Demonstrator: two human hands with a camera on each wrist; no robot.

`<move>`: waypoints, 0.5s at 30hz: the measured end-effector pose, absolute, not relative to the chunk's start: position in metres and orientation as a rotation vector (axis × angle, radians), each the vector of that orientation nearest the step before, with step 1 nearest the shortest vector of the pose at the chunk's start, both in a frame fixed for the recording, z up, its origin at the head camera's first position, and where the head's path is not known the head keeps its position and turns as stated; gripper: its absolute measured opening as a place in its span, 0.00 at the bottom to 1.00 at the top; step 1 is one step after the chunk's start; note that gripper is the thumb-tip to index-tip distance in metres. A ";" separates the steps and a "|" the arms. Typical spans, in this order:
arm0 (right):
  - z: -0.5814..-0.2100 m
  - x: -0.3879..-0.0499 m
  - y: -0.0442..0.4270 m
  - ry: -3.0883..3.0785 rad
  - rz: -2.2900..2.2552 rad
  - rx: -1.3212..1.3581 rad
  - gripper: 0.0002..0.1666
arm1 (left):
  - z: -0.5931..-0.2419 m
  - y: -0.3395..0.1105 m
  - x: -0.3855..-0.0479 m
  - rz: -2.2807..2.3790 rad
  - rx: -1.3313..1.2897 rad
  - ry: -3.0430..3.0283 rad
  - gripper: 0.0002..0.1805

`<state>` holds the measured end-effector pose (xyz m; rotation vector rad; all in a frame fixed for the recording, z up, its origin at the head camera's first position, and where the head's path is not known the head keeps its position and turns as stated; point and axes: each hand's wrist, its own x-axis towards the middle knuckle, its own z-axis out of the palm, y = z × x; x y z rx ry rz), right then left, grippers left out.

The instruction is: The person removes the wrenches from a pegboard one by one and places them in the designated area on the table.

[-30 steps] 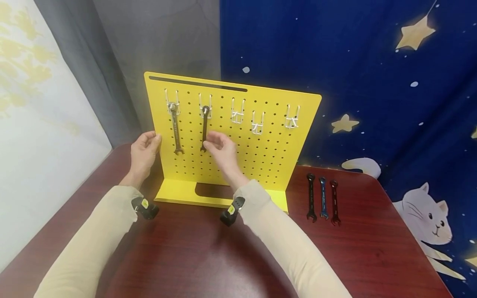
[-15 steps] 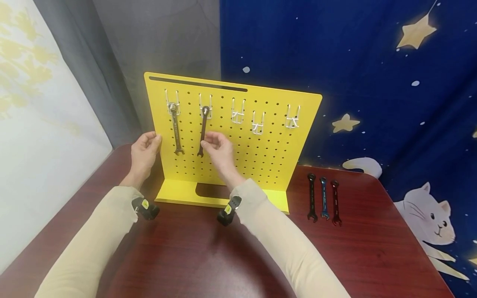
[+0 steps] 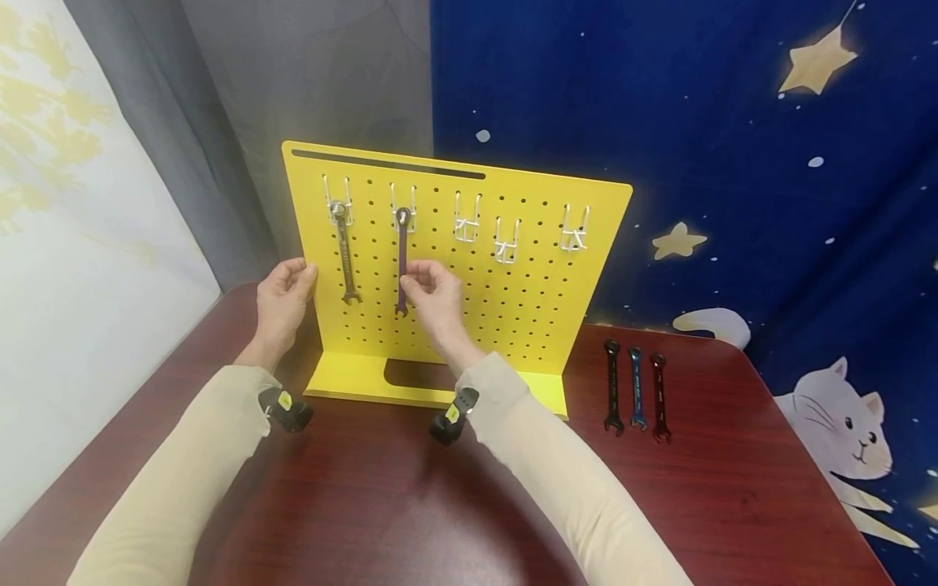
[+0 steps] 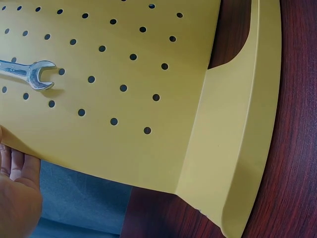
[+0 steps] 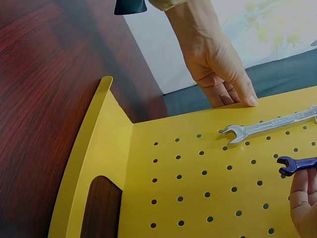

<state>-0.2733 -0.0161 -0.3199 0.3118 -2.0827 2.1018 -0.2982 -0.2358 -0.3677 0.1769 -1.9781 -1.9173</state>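
Observation:
My left hand [image 3: 282, 297] grips the left edge of the upright yellow pegboard [image 3: 454, 325], thumb on the front face and fingers behind, as the right wrist view shows. A purple combination wrench [image 3: 402, 264] hangs by its ring end on the second white hook from the left. My right hand [image 3: 437, 301] pinches its shank below the middle; the open end [image 5: 290, 165] sticks out past the fingers. A silver combination wrench [image 3: 346, 256] hangs straight down from the leftmost hook [image 3: 327, 194], between my hands.
Three wire hooks without wrenches, among them one at the right [image 3: 574, 232], are on the board. A black wrench [image 3: 613, 387], a blue wrench [image 3: 637, 391] and a red wrench [image 3: 660, 399] lie on the table [image 3: 740, 480] right of it. Curtains [image 3: 542, 89] stand behind.
The purple wrench's lower end has swung left, then back right to nearly vertical, in my right hand. Its ring stays on the hook. My left hand keeps its place on the board's edge.

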 end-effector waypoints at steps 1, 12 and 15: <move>-0.320 -0.273 -0.015 -2.087 2.092 0.325 0.10 | -0.368 -0.236 -0.298 -1.908 0.172 -1.983 0.06; -0.317 -0.265 -0.008 -2.121 2.058 0.393 0.10 | -0.369 -0.236 -0.298 -1.925 0.165 -1.977 0.08; -0.317 -0.263 -0.007 -2.125 2.075 0.401 0.10 | -0.369 -0.236 -0.297 -1.933 0.161 -1.970 0.08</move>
